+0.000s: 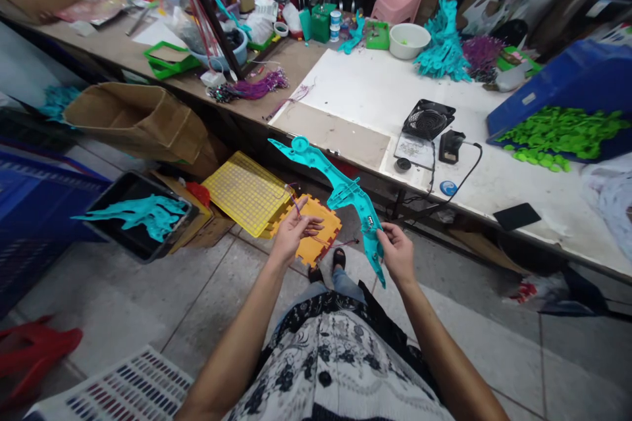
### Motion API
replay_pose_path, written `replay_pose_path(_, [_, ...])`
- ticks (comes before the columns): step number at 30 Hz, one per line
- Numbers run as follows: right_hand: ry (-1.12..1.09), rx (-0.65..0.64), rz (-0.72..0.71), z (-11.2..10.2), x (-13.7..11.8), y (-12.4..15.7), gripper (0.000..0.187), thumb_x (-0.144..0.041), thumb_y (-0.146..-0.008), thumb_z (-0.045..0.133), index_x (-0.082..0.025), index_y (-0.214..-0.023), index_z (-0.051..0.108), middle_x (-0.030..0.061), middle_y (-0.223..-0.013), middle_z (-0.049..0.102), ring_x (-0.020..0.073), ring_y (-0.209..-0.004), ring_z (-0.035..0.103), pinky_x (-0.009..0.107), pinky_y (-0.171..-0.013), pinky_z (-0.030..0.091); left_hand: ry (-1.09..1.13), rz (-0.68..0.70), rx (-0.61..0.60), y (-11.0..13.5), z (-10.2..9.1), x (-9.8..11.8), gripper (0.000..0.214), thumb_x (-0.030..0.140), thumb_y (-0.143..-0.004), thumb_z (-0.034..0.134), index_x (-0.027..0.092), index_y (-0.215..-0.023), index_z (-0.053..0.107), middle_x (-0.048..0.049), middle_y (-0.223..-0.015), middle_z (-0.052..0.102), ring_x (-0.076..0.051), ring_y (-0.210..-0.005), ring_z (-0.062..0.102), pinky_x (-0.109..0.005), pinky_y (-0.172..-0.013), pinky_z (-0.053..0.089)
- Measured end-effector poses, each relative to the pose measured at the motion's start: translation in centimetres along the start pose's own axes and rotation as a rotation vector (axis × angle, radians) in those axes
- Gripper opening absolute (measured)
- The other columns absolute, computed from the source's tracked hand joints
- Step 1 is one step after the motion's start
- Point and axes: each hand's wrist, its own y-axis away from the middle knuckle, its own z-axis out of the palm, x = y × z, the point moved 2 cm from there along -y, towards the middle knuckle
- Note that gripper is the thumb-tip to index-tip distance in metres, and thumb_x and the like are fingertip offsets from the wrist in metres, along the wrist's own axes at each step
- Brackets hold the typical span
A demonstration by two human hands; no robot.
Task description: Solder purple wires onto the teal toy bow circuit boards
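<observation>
My right hand (397, 251) grips the lower end of a long teal plastic toy bow piece (336, 187), which slants up and to the left in front of me. My left hand (291, 231) is just left of it, fingers pinched on a thin purple string (316, 237) that runs across to the teal piece. Both hands hover above my lap, over the tiled floor.
A black tray (103, 200) with more teal pieces sits on the floor at left, beside an open cardboard box (143, 120). Yellow and orange mats (247, 194) lie ahead. The white workbench (375, 95) holds a small fan (428, 120), a phone (517, 216), green discs (557, 135) and teal parts (444, 46).
</observation>
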Motion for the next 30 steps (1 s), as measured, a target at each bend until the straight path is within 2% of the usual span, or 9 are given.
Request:
replay_pose_path(8, [-0.017,-0.007,-0.012,0.8,-0.3,0.5,0.035,-0.049,-0.073,0.065,-0.018,-0.089,0.063,0.0052,-0.079,0.067,0.0173,-0.069,0.061,0.028,-0.062,0.049,0.038,-0.009,-0.004,-0.3,0.0,-0.6,0.078,0.04,-0.074,0.072,0.016,-0.14,0.039,-0.0091,-0.089,0.073,-0.017,-0.075,0.07,-0.023,-0.061,0.051])
replay_pose_path(13, [-0.028,-0.032,-0.013,1.4,-0.1,0.8,0.033,-0.047,-0.074,0.065,-0.018,-0.09,0.063,0.0054,-0.082,0.067,0.0172,-0.071,0.061,0.028,-0.063,0.049,0.043,-0.004,0.019,-0.4,0.6,-0.6,0.07,0.035,-0.075,0.07,0.015,-0.136,0.044,-0.009,-0.088,0.072,-0.016,-0.071,0.068,-0.016,-0.046,0.042])
replay_pose_path(16, [-0.03,-0.043,-0.011,1.9,0.0,1.1,0.034,-0.048,-0.075,0.066,-0.018,-0.091,0.063,0.005,-0.081,0.068,0.017,-0.07,0.061,0.027,-0.061,0.049,0.093,0.016,0.044,-0.5,0.9,-0.7,0.065,0.034,-0.075,0.069,0.016,-0.134,0.047,-0.0081,-0.086,0.072,-0.014,-0.069,0.067,-0.015,-0.045,0.039])
replay_pose_path(21, [-0.03,-0.05,-0.005,2.8,-0.1,1.5,0.034,-0.048,-0.075,0.065,-0.018,-0.092,0.062,0.0038,-0.079,0.066,0.0155,-0.067,0.059,0.026,-0.058,0.047,0.16,0.019,0.051,-0.6,1.2,-0.7,0.074,0.034,-0.075,0.068,0.019,-0.141,0.037,-0.0051,-0.082,0.072,-0.014,-0.068,0.066,-0.018,-0.05,0.044])
replay_pose_path(24, [-0.029,-0.053,-0.006,3.4,0.0,1.6,0.034,-0.048,-0.076,0.065,-0.018,-0.092,0.062,0.0033,-0.078,0.066,0.015,-0.066,0.058,0.025,-0.058,0.046,0.184,0.013,0.055,-0.5,1.3,-0.7,0.078,0.035,-0.074,0.069,0.02,-0.142,0.035,-0.0052,-0.082,0.071,-0.013,-0.066,0.064,-0.015,-0.043,0.037])
replay_pose_path(27, [-0.025,-0.052,-0.009,4.0,0.1,1.8,0.034,-0.047,-0.076,0.064,-0.018,-0.093,0.062,0.0035,-0.079,0.065,0.015,-0.067,0.058,0.025,-0.057,0.045,0.232,0.025,0.119,-0.5,1.3,-0.8,0.07,0.04,-0.077,0.067,0.02,-0.139,0.04,-0.0059,-0.084,0.071,-0.009,-0.062,0.058,-0.014,-0.039,0.028])
replay_pose_path(30, [-0.024,-0.055,-0.01,4.7,0.0,2.0,0.033,-0.046,-0.077,0.063,-0.018,-0.094,0.062,0.0042,-0.082,0.065,0.0153,-0.07,0.058,0.025,-0.059,0.046,0.291,0.068,0.221,-0.6,1.0,-0.9,0.058,0.048,-0.079,0.065,0.021,-0.13,0.051,-0.0027,-0.078,0.066,-0.007,-0.059,0.053,-0.012,-0.039,0.026])
